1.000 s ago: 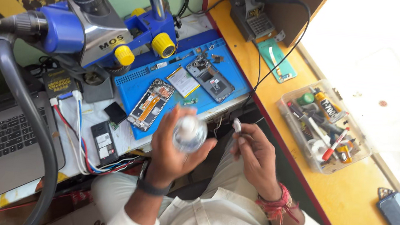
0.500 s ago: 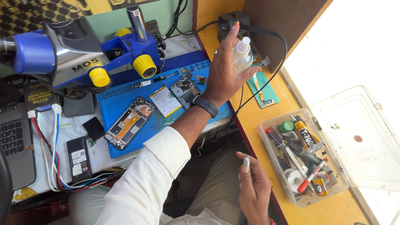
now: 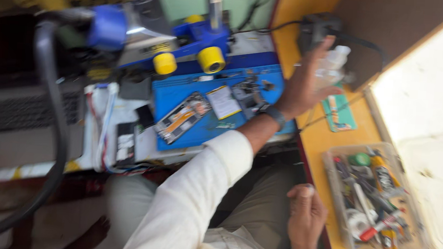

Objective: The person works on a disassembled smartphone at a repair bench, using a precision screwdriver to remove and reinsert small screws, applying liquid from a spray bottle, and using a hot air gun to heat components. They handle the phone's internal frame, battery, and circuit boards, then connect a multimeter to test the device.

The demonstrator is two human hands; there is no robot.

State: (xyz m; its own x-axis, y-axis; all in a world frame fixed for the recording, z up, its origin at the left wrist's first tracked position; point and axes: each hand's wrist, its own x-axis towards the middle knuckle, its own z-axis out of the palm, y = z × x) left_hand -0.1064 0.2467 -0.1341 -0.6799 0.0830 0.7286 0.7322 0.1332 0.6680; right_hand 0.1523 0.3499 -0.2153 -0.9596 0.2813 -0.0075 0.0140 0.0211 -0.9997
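The view is blurred. My left hand (image 3: 302,86), with a dark wristband and a white sleeve, reaches across the blue work mat (image 3: 182,92) to the yellow counter. Its fingers and thumb wrap a small clear bottle (image 3: 337,62) just in front of a dark box with cables (image 3: 316,29). My right hand (image 3: 306,218), with a red thread at the wrist, rests over my lap by the counter's edge. It pinches a small white piece (image 3: 308,188) at the fingertips. An opened phone (image 3: 182,119) and loose phone parts (image 3: 245,92) lie on the mat.
A clear tray (image 3: 339,234) full of tools and tubes sits on the yellow counter (image 3: 315,142) at right. A green card (image 3: 338,112) lies near the bottle. A blue stand with yellow knobs (image 3: 201,52), a black hose (image 3: 52,127) and a laptop (image 3: 17,113) fill the left.
My left hand has carried the bottle from in front of me out to the far right of the bench, lower toward the counter. The right hand dropped toward my lap.
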